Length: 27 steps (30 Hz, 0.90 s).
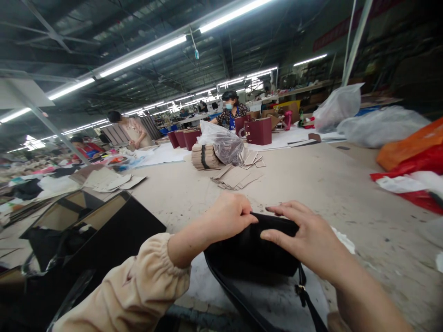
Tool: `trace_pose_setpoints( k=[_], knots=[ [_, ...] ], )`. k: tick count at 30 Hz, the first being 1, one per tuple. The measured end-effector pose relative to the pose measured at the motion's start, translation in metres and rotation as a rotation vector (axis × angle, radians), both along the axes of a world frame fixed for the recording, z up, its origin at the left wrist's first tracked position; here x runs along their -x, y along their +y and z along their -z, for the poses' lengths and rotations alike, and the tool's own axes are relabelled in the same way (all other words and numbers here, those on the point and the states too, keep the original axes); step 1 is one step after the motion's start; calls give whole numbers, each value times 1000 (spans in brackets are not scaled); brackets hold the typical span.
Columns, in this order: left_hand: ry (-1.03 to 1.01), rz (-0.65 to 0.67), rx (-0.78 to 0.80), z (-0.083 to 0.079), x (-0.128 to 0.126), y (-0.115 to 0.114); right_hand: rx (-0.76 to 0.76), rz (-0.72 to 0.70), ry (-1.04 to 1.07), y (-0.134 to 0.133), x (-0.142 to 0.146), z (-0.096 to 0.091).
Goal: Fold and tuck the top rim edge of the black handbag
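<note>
In front of me on the worktable lies a black bag (256, 258) with a long strap (231, 290) and a small metal buckle (300, 290) at its right side. My left hand (230, 214) pinches the bag's upper edge between thumb and fingers, near its middle. On the right part of the same edge, my right hand (304, 233) rests with thumb and fingers spread apart, the thumb on the near face and the fingers over the far side. A white sheet (199, 281) lies under the bag.
Black boxes (121, 226) stand at left. Ahead lie cardboard pieces (237, 176), a banded cardboard stack (204, 157) and a clear plastic bag (224, 140). Maroon boxes (258, 131) stand farther back near a co-worker (232, 113). Orange and red bags (415, 152) lie at right.
</note>
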State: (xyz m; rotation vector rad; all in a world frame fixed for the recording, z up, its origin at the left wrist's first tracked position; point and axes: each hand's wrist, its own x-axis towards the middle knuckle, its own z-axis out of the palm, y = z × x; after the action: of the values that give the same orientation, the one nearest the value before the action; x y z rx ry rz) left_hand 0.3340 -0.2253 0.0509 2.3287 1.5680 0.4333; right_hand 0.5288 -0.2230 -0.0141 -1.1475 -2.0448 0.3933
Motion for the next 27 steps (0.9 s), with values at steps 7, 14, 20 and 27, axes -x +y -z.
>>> trace_pose_setpoints(
  k=[7, 14, 20, 27],
  knots=[
    [-3, -10, 36, -1, 4, 0, -23, 7, -97, 7, 12, 0],
    [37, -3, 29, -8, 26, -2, 13, 39, -57, 11, 11, -2],
    [47, -8, 8, -4, 29, -1, -12, 59, -23, 10, 11, 0],
    [63, -48, -1, -3, 19, 2, 17, 35, -16, 8, 6, -2]
  ],
)
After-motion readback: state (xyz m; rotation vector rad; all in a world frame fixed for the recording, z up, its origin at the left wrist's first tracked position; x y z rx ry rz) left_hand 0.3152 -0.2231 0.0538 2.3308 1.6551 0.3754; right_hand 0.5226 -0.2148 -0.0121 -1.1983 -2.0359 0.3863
